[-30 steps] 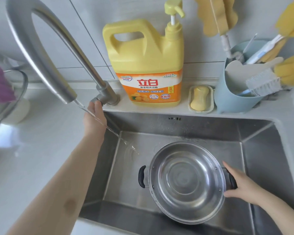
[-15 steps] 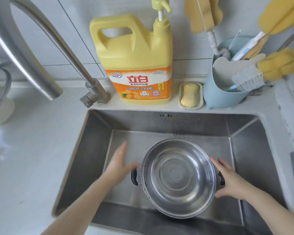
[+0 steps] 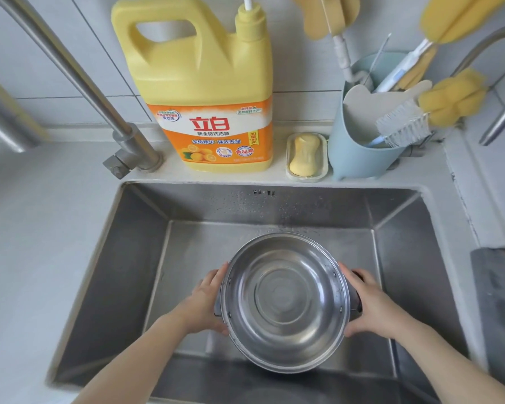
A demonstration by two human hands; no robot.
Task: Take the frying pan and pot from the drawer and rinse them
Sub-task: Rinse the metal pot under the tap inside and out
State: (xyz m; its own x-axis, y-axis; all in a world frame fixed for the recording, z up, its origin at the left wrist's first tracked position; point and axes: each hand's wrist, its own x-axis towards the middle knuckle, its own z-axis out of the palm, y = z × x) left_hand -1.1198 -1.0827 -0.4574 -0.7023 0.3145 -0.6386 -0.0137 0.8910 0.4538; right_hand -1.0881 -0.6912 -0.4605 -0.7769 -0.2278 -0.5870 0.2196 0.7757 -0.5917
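Both hands, left hand point(image 3: 204, 304) and right hand point(image 3: 372, 306), gripped the steel pot point(image 3: 285, 301) by its side handles near the sink's point(image 3: 134, 258) front edge.

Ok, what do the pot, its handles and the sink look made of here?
Pot: polished steel by the look, mirror-bright with ring reflections. Its handles: dark, probably plastic, mostly covered by the left hand and right hand. Sink: brushed steel, duller grey sheen.
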